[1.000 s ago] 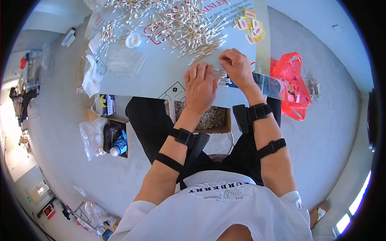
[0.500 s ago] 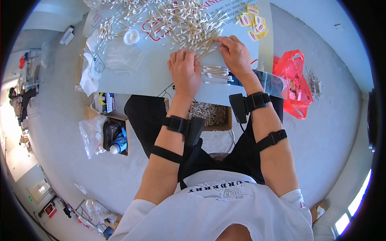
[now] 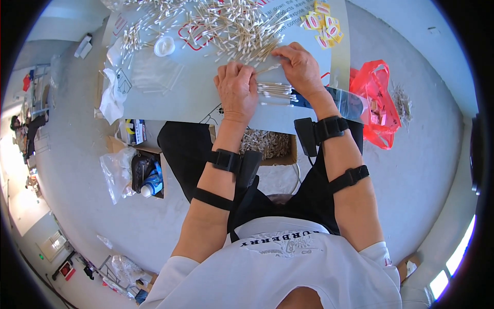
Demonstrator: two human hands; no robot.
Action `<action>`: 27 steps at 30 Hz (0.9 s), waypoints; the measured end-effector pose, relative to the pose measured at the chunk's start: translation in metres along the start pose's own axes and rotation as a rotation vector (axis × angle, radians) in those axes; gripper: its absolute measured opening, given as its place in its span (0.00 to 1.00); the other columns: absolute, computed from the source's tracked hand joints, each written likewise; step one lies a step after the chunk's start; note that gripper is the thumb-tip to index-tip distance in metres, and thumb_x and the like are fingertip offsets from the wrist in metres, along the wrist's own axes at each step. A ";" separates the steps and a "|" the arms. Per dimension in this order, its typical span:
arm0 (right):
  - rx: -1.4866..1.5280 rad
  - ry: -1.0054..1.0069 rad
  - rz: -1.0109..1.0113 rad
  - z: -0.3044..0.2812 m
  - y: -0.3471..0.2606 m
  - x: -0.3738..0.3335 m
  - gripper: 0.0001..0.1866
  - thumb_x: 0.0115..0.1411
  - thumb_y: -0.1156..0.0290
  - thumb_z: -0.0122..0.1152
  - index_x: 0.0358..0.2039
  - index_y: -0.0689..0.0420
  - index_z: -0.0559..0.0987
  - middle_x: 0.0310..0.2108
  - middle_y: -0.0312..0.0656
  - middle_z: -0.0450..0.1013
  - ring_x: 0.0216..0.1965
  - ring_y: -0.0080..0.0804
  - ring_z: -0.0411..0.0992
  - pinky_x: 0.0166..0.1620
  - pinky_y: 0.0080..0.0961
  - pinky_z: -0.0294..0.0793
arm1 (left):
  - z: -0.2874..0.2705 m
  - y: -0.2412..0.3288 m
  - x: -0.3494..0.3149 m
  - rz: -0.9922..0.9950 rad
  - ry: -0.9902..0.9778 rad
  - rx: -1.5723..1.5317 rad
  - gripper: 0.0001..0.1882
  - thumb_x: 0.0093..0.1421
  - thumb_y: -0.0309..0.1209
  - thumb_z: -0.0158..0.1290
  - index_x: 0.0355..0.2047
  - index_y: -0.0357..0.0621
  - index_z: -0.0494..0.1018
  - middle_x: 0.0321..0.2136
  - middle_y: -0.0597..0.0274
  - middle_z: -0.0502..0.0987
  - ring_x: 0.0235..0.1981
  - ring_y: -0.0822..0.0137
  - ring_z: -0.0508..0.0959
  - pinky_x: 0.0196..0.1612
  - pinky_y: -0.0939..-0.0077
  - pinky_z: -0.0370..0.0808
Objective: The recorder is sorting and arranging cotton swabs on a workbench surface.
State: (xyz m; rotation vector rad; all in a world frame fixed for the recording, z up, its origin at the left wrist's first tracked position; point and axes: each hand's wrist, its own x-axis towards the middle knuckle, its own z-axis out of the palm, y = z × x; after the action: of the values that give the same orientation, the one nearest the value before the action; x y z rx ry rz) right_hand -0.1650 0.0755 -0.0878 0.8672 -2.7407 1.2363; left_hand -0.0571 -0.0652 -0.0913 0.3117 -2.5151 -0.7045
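While the left hand [image 3: 236, 92] presses flat to steady a neat row of white-tipped wooden cotton swabs [image 3: 275, 91], the right hand [image 3: 301, 69] pinches 1 swab from the scattered pile [image 3: 231, 26].

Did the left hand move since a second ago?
Yes. The left hand slid away from the table's near edge, up toward the loose pile of cotton swabs, and now rests beside the aligned bundle of swabs.

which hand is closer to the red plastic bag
Right. The right hand rests at the edge of the cotton swab pile, just to the left of the red plastic bag in the picture. The left hand lies farther left still, beyond the small swab bundle.
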 end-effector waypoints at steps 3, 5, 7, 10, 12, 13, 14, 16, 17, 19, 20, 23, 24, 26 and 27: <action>0.050 -0.001 0.004 -0.006 0.007 -0.006 0.11 0.53 0.77 0.55 0.35 0.53 0.82 0.33 0.44 0.74 0.37 0.48 0.74 0.41 0.37 0.75 | 0.000 0.003 0.000 0.025 -0.004 -0.032 0.07 0.48 0.24 0.60 0.27 0.49 0.75 0.31 0.66 0.71 0.39 0.57 0.70 0.41 0.61 0.63; 0.059 -0.002 0.009 -0.012 0.011 -0.011 0.11 0.53 0.78 0.55 0.35 0.54 0.82 0.33 0.45 0.74 0.37 0.49 0.74 0.41 0.37 0.75 | 0.000 0.006 0.000 0.050 -0.035 -0.050 0.08 0.48 0.25 0.61 0.29 0.50 0.77 0.31 0.66 0.73 0.40 0.58 0.71 0.44 0.62 0.65; 0.096 -0.013 0.038 -0.018 0.011 -0.018 0.11 0.51 0.80 0.55 0.34 0.56 0.81 0.34 0.46 0.74 0.37 0.49 0.74 0.41 0.37 0.74 | 0.001 0.008 0.000 0.054 -0.065 -0.061 0.08 0.47 0.24 0.61 0.29 0.49 0.77 0.31 0.66 0.73 0.40 0.58 0.71 0.44 0.62 0.65; 0.136 -0.060 0.080 -0.026 0.007 -0.026 0.11 0.50 0.81 0.57 0.33 0.56 0.81 0.33 0.46 0.73 0.36 0.48 0.74 0.41 0.37 0.74 | 0.004 0.012 0.000 0.080 -0.084 -0.092 0.08 0.46 0.23 0.61 0.27 0.49 0.76 0.30 0.67 0.73 0.40 0.58 0.71 0.43 0.62 0.64; 0.137 -0.072 0.091 -0.029 0.006 -0.028 0.10 0.50 0.81 0.57 0.33 0.56 0.81 0.33 0.45 0.72 0.36 0.48 0.73 0.40 0.37 0.73 | 0.007 0.013 0.000 0.103 -0.075 -0.117 0.09 0.46 0.21 0.60 0.26 0.49 0.75 0.29 0.68 0.72 0.39 0.58 0.70 0.42 0.61 0.64; 0.141 -0.084 0.098 -0.029 0.006 -0.028 0.10 0.49 0.82 0.58 0.33 0.57 0.80 0.33 0.45 0.72 0.36 0.47 0.73 0.40 0.37 0.73 | 0.008 0.014 0.000 0.110 -0.074 -0.117 0.09 0.45 0.21 0.60 0.26 0.49 0.75 0.29 0.68 0.72 0.39 0.58 0.70 0.41 0.61 0.64; 0.140 -0.082 0.099 -0.029 0.007 -0.028 0.10 0.49 0.82 0.58 0.33 0.57 0.80 0.33 0.45 0.72 0.36 0.47 0.73 0.40 0.37 0.73 | 0.009 0.014 0.001 0.117 -0.072 -0.117 0.09 0.45 0.21 0.60 0.25 0.49 0.75 0.29 0.68 0.72 0.39 0.58 0.70 0.41 0.61 0.64; 0.105 -0.082 0.055 -0.029 0.008 -0.028 0.09 0.50 0.81 0.58 0.32 0.57 0.79 0.32 0.45 0.71 0.36 0.48 0.73 0.39 0.38 0.73 | 0.010 0.013 0.001 0.129 -0.076 -0.121 0.09 0.45 0.20 0.60 0.25 0.50 0.74 0.29 0.68 0.72 0.38 0.58 0.71 0.41 0.62 0.64; 0.105 -0.080 0.056 -0.029 0.009 -0.028 0.09 0.50 0.81 0.58 0.32 0.57 0.79 0.32 0.45 0.71 0.36 0.48 0.73 0.39 0.38 0.73 | 0.010 0.013 0.001 0.139 -0.079 -0.124 0.10 0.44 0.20 0.60 0.25 0.50 0.74 0.29 0.68 0.71 0.38 0.58 0.71 0.41 0.62 0.64; 0.083 -0.088 0.057 -0.028 0.009 -0.027 0.08 0.50 0.80 0.59 0.32 0.57 0.78 0.32 0.45 0.71 0.36 0.48 0.73 0.39 0.38 0.73 | 0.009 0.012 0.001 0.134 -0.090 -0.116 0.09 0.44 0.21 0.61 0.25 0.49 0.75 0.29 0.68 0.73 0.38 0.58 0.71 0.42 0.63 0.65; 0.083 -0.088 0.057 -0.028 0.008 -0.027 0.08 0.50 0.80 0.59 0.32 0.57 0.78 0.32 0.45 0.71 0.36 0.48 0.73 0.39 0.38 0.73 | 0.008 0.011 0.000 0.127 -0.100 -0.107 0.09 0.45 0.22 0.62 0.26 0.48 0.76 0.30 0.67 0.74 0.38 0.58 0.72 0.42 0.63 0.67; 0.047 -0.107 0.035 -0.028 0.008 -0.027 0.06 0.53 0.80 0.60 0.32 0.57 0.77 0.32 0.43 0.70 0.35 0.44 0.74 0.39 0.33 0.73 | 0.008 0.010 0.001 0.147 -0.085 -0.112 0.08 0.44 0.21 0.61 0.25 0.48 0.76 0.30 0.67 0.74 0.38 0.59 0.72 0.42 0.64 0.67; -0.022 -0.102 -0.004 -0.026 0.008 -0.026 0.05 0.54 0.79 0.60 0.32 0.57 0.76 0.32 0.44 0.70 0.36 0.46 0.74 0.39 0.35 0.73 | 0.008 0.009 0.001 0.147 -0.085 -0.111 0.08 0.44 0.21 0.61 0.25 0.48 0.76 0.30 0.67 0.74 0.38 0.59 0.72 0.42 0.64 0.67; -0.094 -0.094 -0.041 -0.024 0.010 -0.026 0.05 0.55 0.79 0.60 0.32 0.57 0.75 0.33 0.44 0.70 0.36 0.47 0.73 0.39 0.36 0.74 | 0.007 0.010 0.002 0.158 -0.128 -0.109 0.08 0.44 0.21 0.61 0.24 0.49 0.76 0.30 0.68 0.74 0.38 0.59 0.73 0.42 0.64 0.67; -0.140 -0.095 -0.051 -0.024 0.011 -0.026 0.05 0.55 0.79 0.59 0.32 0.57 0.74 0.34 0.44 0.70 0.36 0.48 0.73 0.39 0.37 0.74 | 0.007 0.011 0.002 0.159 -0.128 -0.111 0.08 0.44 0.21 0.61 0.24 0.49 0.76 0.30 0.68 0.74 0.38 0.59 0.73 0.42 0.64 0.67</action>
State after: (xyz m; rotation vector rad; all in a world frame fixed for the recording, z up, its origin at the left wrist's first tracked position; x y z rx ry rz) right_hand -0.1539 0.1103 -0.0852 0.9991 -2.8167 1.0065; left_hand -0.0636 -0.0539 -0.0896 0.0271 -2.5731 -0.8184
